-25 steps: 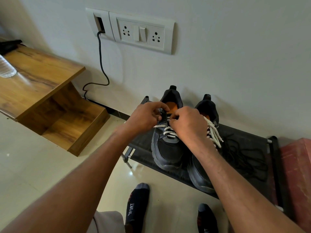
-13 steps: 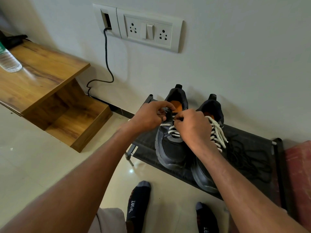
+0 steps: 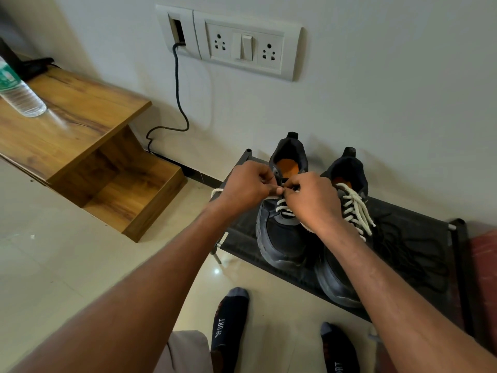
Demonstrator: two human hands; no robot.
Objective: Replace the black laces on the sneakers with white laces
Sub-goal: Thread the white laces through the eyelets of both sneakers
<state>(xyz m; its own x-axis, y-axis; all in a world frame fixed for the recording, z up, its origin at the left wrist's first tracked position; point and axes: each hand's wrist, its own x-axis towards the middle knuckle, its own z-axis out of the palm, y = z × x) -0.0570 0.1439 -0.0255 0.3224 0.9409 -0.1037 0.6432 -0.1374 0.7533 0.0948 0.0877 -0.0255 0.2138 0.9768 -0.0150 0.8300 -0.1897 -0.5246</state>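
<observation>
Now, working left to right: my left hand is curled in at the top eyelets of the left sneaker, thumb and fingers pinching the white lace where it comes across the tongue, and a loose tail of that lace loops out past my wrist over the edge of the shoe rack. I'm holding it taut, I'd say, so the free end can be fed through. My right hand meets it almost knuckle to knuckle, fingers bunched and pinching the same lace at the upper eyelets; exactly which hole I can't tell, my fingers hide it. Both sneakers stand side by side on the rack, heels to the wall, so the tongues face me. Further right, the right sneaker already wears its white lacing, ends hanging loose. Beyond it the black laces lie heaped on the rack.
</observation>
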